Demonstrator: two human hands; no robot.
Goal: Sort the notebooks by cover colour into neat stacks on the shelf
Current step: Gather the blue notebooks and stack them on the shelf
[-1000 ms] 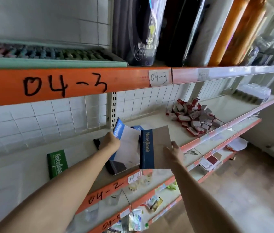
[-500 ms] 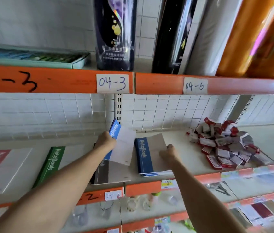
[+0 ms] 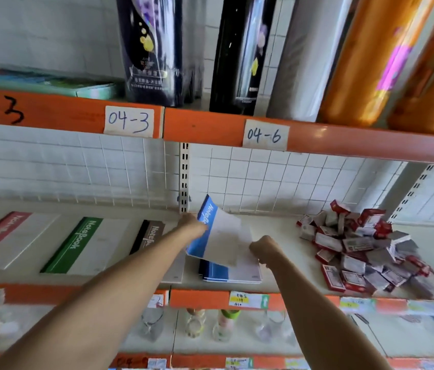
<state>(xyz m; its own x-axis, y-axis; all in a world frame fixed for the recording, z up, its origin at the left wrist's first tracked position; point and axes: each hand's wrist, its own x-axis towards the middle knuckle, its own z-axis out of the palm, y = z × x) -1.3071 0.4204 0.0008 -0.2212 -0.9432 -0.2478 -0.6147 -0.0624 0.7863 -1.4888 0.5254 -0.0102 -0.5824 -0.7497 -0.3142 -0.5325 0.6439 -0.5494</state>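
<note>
The blue notebook (image 3: 217, 231), pinched by the left grip (image 3: 193, 222), hangs tilted just above the blue stack (image 3: 230, 272) at the shelf's (image 3: 285, 252) front edge; the right grip (image 3: 265, 247), curled, touches the stack's right side.

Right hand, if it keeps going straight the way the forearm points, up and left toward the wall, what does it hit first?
Probably the light blue notebook held tilted by the left hand. The right hand sits at that notebook's lower right edge, above the blue stack; depth is unclear.
</note>
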